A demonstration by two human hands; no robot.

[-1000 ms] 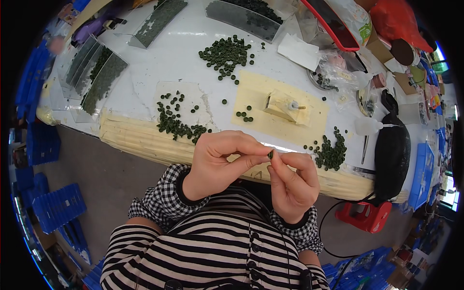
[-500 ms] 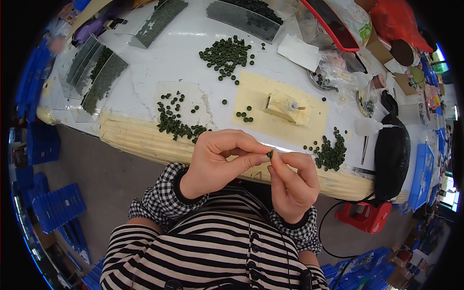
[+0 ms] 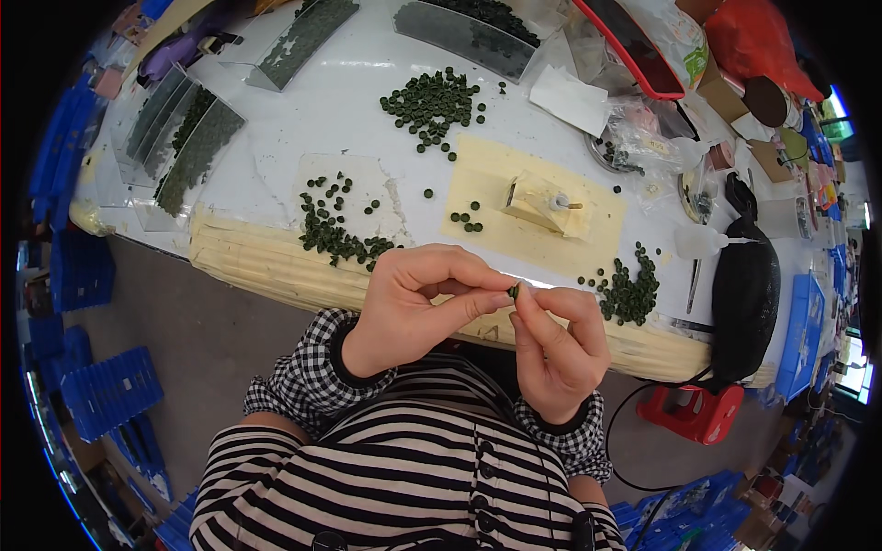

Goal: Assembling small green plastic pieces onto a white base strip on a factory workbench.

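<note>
Your left hand pinches a small dark green piece between thumb and forefinger, above the near edge of the tabletop. Your right hand meets that piece from the other side with its fingertips, the remaining fingers curled; whether it grips the piece or only presses it, you cannot tell from this view.

Beyond your hands, a yellow block with a short peg stands on a pale yellow sheet, with a few round green pieces near its left side. One green pile lies left of the sheet, another pile lies to its right, and a third pile sits farther back. A white squeeze bottle is just beside a black bag on your right.
</note>
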